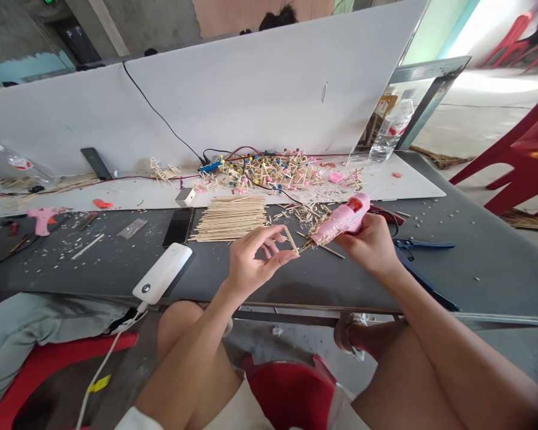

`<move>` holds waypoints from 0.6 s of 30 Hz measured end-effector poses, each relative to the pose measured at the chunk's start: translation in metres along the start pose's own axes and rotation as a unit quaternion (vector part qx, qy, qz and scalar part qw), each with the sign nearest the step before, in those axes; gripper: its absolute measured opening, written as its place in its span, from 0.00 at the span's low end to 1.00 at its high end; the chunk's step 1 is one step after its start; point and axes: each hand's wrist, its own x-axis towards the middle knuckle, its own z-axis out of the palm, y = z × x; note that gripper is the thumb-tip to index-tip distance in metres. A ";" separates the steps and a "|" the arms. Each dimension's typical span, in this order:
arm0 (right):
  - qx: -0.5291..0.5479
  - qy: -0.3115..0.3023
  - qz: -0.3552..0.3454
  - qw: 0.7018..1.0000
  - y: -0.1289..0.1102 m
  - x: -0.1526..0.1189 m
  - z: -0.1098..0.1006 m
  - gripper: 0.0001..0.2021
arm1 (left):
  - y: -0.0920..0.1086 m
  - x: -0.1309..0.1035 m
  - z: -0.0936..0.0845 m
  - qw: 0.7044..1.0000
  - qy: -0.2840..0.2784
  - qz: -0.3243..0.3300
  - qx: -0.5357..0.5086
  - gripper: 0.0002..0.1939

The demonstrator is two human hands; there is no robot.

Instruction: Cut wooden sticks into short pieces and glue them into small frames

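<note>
My left hand [257,260] pinches a short wooden stick [291,239] between thumb and fingertips, above the table's front part. In my right hand [371,245] is a pink glue gun [343,221], its body flecked with bits of debris. The gun's nozzle points left and down, at the lower end of the stick; whether they touch I cannot tell. Behind my left hand lies a neat row of long thin wooden sticks [230,218]. Short cut pieces [302,212] are scattered behind the glue gun.
A heap of small sticks with coloured ends [269,170] lies along the white partition [251,101]. A white power bank [163,272] and black phone [178,227] are at left. Blue-handled pliers [423,244] lie right, a water bottle [392,128] behind. Another person's leg [49,325] is at left.
</note>
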 end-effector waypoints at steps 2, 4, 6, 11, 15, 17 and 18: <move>0.005 -0.001 -0.002 1.000 0.000 0.000 0.000 0.18 | 0.000 0.000 0.000 1.000 0.000 0.004 0.001 0.20; 0.009 -0.001 -0.004 1.000 0.000 0.000 0.001 0.16 | 0.000 0.000 -0.001 1.000 -0.001 0.007 0.002 0.20; 0.009 0.002 -0.005 1.000 0.000 0.000 0.001 0.14 | 0.000 0.000 -0.001 1.000 -0.002 0.010 0.001 0.20; 0.005 0.002 -0.002 1.000 -0.001 0.001 0.001 0.12 | -0.001 0.000 -0.001 1.000 0.000 0.021 -0.004 0.20; 0.010 -0.001 -0.016 1.000 -0.003 0.001 -0.001 0.13 | 0.000 0.001 -0.001 1.000 -0.001 0.020 0.001 0.20; 0.012 0.000 -0.020 1.000 -0.003 0.001 -0.001 0.13 | 0.001 0.001 -0.001 1.000 -0.002 0.018 0.004 0.20; 0.012 0.001 -0.019 1.000 -0.003 0.001 -0.001 0.12 | 0.001 0.001 -0.001 1.000 -0.002 0.017 0.005 0.20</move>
